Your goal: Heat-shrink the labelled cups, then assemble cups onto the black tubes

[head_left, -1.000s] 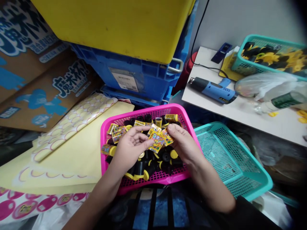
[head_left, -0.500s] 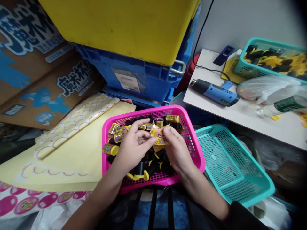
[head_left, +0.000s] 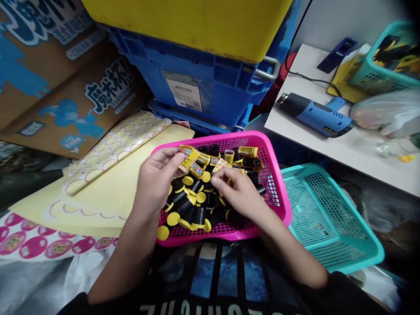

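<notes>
A pink mesh basket (head_left: 282, 188) rests at my lap, full of small black cylinders with yellow round caps (head_left: 201, 197). Over its left side, my left hand (head_left: 154, 179) pinches a flat yellow printed plastic sleeve (head_left: 189, 159) between thumb and fingers. My right hand (head_left: 241, 192) is lowered over the middle of the basket, its fingers curled closed beside some printed wrappers; whatever is at its fingertips is hidden. Along the far side lie several cylinders wearing printed yellow sleeves, one of them a wrapped cylinder (head_left: 248, 152) at the back right.
An empty-looking turquoise basket (head_left: 367, 251) stands at the right. A blue heat gun (head_left: 316, 114) lies on the white table (head_left: 278, 118), near another turquoise basket (head_left: 370, 72) of black and yellow pieces. Blue crates (head_left: 147, 57) stand behind, cartons (head_left: 108, 118) and yellow sheets (head_left: 108, 197) at left.
My hands have moved apart: the left went left with the printed sleeve, while the right let go of it and dropped toward the basket's contents. The camera view has shifted slightly.
</notes>
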The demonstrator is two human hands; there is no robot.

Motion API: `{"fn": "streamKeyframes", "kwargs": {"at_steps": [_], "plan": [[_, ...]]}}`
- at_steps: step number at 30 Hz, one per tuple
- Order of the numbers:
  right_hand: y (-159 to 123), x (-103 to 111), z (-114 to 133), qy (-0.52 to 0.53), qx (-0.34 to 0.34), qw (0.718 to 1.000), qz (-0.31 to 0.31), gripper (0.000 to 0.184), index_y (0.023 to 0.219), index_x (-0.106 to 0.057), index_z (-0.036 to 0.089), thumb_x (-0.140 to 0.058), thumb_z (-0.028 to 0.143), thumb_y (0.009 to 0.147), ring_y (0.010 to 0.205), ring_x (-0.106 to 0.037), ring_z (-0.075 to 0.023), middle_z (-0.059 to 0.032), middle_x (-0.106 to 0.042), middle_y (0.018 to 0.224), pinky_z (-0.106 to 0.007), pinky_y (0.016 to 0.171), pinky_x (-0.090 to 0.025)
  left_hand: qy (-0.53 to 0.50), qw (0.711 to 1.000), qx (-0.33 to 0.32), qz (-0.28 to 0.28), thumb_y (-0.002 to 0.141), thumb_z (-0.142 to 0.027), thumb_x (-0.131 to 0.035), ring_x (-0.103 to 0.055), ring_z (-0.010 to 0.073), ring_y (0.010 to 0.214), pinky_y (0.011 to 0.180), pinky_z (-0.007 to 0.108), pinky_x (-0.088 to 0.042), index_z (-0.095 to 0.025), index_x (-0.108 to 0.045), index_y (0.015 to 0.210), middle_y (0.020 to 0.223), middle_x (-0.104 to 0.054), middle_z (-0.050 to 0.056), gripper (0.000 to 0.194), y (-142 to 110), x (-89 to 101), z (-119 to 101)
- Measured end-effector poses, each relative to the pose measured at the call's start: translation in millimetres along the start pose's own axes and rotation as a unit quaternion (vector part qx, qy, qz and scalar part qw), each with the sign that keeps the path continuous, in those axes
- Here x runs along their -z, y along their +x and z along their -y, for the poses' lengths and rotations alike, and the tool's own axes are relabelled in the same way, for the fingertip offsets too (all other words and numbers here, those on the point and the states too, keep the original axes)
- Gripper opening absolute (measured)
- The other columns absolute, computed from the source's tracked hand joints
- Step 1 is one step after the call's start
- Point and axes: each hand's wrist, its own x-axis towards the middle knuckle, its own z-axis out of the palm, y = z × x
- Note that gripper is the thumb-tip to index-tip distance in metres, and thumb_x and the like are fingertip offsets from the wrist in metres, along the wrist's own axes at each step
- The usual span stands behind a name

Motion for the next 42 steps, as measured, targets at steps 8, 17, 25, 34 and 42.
{"fn": "streamKeyframes", "kwargs": {"at_steps": [8,17,25,34,42], "plan": [[-26,-38,1,-0.229,-0.068,0.957,0.162,0.053,0.105,-0.051,0.016,-0.075,0.052,0.073,0.087,-0.056,-0.0248,-0.0116,-0.06,0.097,-0.034,0.072,-0.039,-0.012,1.0,-0.003,-0.022,0.068,-0.035,-0.083,-0.07,0.0168,0.072,0.067,0.03,-0.061,-0.018,-0.075,0.082,0.082,-0.074,0.002,0.023,-1,16.1,4],[-52,28,-5,0.17,-0.031,0.976,0.136,0.038,0.1,-0.038,0.024,-0.07,0.02,0.079,0.094,-0.059,-0.0147,-0.0024,-0.055,0.107,-0.027,0.077,-0.05,0.074,0.997,-0.008,0.007,0.063,-0.043,-0.087,-0.073,0.0211,0.075,0.071,0.033,-0.062,-0.022,-0.079,0.085,0.079,-0.077,0.003,0.031,-9,31.5,0],[-37,44,1,0.237,-0.007,0.968,-0.083,0.034,0.106,-0.064,0.026,-0.077,0.042,0.079,0.088,-0.062,-0.0164,-0.0038,-0.065,0.103,-0.027,0.074,-0.052,0.181,0.98,0.008,0.084,0.07,-0.039,-0.082,-0.072,0.0254,0.083,0.08,0.038,-0.06,-0.025,-0.08,0.08,0.083,-0.078,0.004,0.017,-18,12.9,-8],[-25,33,15,0.267,0.036,0.96,-0.073,0.03,0.095,-0.07,0.027,-0.084,0.032,0.07,0.077,-0.064,-0.0143,-0.0014,-0.068,0.095,-0.026,0.067,-0.055,0.199,0.968,-0.006,0.151,0.071,-0.039,-0.08,-0.073,0.0264,0.089,0.09,0.041,-0.058,-0.027,-0.08,0.081,0.09,-0.078,0.005,0.016,-16,5.9,-3],[-21,45,7,0.194,0.02,0.981,0.021,0.028,0.099,-0.075,0.024,-0.08,0.036,0.074,0.08,-0.063,-0.0146,-0.0047,-0.067,0.1,-0.026,0.067,-0.053,0.199,0.955,0.012,0.219,0.071,-0.037,-0.078,-0.073,0.0258,0.088,0.089,0.04,-0.058,-0.029,-0.081,0.084,0.092,-0.078,0.007,0.016,-14,2.9,-10]]}}
